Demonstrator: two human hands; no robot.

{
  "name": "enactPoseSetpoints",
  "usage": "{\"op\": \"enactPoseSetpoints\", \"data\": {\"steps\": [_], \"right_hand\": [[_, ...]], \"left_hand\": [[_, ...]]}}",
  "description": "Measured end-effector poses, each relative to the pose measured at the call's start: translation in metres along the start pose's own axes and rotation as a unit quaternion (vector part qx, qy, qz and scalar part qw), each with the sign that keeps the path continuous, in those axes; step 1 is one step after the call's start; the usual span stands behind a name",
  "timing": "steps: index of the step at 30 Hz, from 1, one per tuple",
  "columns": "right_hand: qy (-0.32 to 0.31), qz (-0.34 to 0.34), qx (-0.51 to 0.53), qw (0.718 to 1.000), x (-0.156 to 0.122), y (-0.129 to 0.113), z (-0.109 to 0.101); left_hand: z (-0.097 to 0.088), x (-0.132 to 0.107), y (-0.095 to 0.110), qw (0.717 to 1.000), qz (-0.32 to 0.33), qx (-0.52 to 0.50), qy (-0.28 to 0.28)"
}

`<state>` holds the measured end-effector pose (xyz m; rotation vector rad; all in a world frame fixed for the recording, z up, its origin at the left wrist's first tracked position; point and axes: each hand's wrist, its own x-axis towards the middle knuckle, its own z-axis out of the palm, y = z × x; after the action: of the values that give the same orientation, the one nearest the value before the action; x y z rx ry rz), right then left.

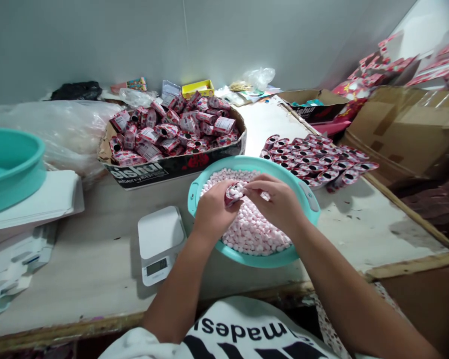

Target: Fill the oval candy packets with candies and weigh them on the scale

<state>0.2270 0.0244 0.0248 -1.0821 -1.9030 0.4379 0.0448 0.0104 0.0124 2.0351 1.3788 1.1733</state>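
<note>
My left hand [214, 208] is wrapped round a small red-and-white printed carton [232, 193], its mouth facing up and heaped with pale pink candies. At that mouth are the bent fingers of my right hand [279, 202], with a few candies showing between them. Both hands are over a turquoise basin [260, 260]. Many small pale pink candies [252, 229] fill it. To the left of the basin stands a white kitchen scale [160, 234] with nothing on its plate.
Filled-looking cartons are piled in a black-sided box [145, 175] behind the scale. Open cartons [314, 162] stand in rows at right. Another turquoise basin [13, 169] rests on white cardboard at left. A large brown box [404, 124] is beyond the table's right edge.
</note>
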Motion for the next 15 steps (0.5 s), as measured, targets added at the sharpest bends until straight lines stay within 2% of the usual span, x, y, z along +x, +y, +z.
{"op": "enactPoseSetpoints", "data": {"steps": [6, 9, 12, 15], "right_hand": [[-0.007, -0.029, 0.037, 0.999, -0.0064, 0.0002, -0.0027], [0.034, -0.034, 0.039, 0.998, -0.0070, -0.0021, -0.0032], [0.094, -0.016, 0.000, 0.995, -0.0071, -0.0029, -0.0023], [0.078, -0.013, -0.042, 0.996, -0.0072, -0.0013, 0.0002]], "left_hand": [[-0.0015, -0.0004, 0.0023, 1.000, 0.016, 0.013, -0.004], [-0.0017, -0.0010, 0.0037, 1.000, 0.020, 0.010, -0.004], [-0.0013, -0.0015, 0.0039, 0.999, 0.029, 0.013, -0.005], [-0.0009, -0.0022, 0.0032, 0.999, 0.028, 0.028, -0.005]]}}
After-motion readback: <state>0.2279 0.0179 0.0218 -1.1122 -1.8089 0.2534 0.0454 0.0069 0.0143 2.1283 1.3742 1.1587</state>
